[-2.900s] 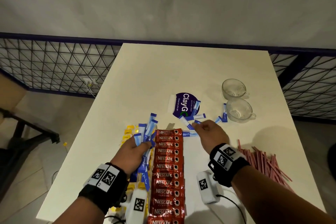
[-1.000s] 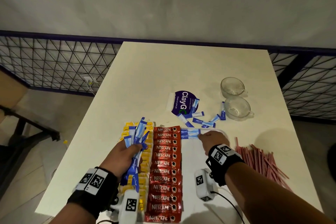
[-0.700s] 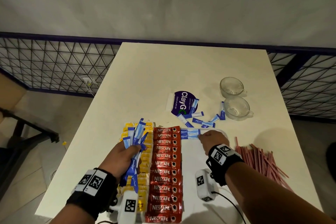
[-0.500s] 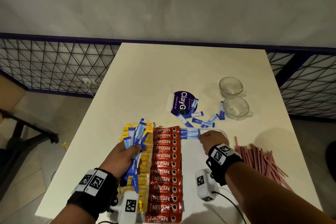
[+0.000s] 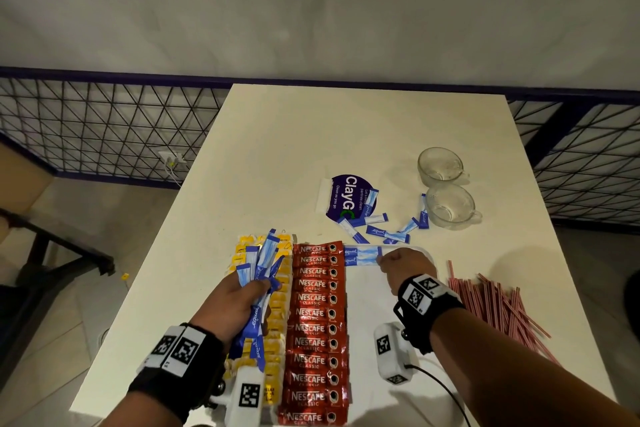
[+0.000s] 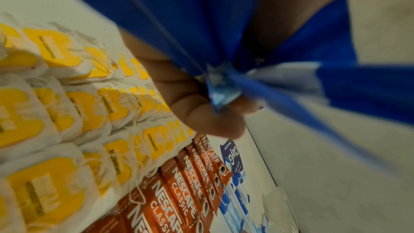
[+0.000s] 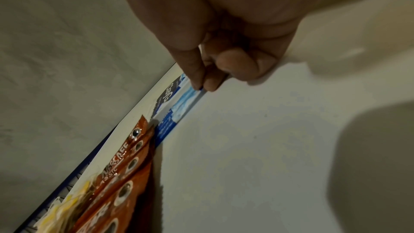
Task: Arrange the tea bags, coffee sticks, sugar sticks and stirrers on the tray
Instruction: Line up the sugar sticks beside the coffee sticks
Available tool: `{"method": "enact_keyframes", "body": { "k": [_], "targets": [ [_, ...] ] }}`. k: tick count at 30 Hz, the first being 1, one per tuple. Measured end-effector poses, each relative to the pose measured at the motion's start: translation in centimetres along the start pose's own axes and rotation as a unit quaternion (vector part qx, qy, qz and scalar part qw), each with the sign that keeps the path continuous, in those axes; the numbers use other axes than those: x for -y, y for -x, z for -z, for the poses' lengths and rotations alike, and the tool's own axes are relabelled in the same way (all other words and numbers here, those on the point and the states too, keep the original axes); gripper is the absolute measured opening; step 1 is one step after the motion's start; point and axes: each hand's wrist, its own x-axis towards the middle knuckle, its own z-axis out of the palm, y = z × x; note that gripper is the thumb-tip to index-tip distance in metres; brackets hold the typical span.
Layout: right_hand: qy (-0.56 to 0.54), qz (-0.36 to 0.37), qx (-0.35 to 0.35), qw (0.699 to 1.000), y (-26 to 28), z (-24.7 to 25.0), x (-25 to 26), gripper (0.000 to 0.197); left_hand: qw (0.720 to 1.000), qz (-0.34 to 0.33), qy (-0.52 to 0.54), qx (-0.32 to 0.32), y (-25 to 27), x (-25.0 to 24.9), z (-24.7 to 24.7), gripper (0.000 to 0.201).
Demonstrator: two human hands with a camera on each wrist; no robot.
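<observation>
Head view: right hand (image 5: 401, 269) pinching a sugar stick (image 5: 360, 262) onto the tray (image 5: 367, 305), left hand (image 5: 235, 302) clutching a loose bundle (image 5: 261, 263), liable to spill.

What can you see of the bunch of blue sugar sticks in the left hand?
The bunch of blue sugar sticks is a fanned handful of slim blue-and-white paper sachets, some printed "equal". The left hand grips them around the middle, ends splaying above and below the fingers. They hang over the yellow tea bags, beside the red coffee sticks.
</observation>
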Motion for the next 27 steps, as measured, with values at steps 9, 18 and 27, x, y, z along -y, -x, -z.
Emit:
{"method": "enact_keyframes", "body": {
  "k": [9,18,27],
  "targets": [
    [-0.086,0.167,0.016,0.982,5.1,2.7,4.5,0.021,0.998,-0.009,-0.029,0.058,0.2,-0.6,-1.3,0.018],
    [-0.153,0.274,0.128,0.941,8.0,2.7,8.2,0.017,0.979,-0.084,-0.129,0.136,-0.4,-2.2,-4.1,0.011],
    [-0.276,0.28,0.156,0.906,8.1,4.1,7.1,0.024,0.969,-0.109,-0.148,0.167,-0.6,-2.4,-4.3,0.011]
  ]
}}
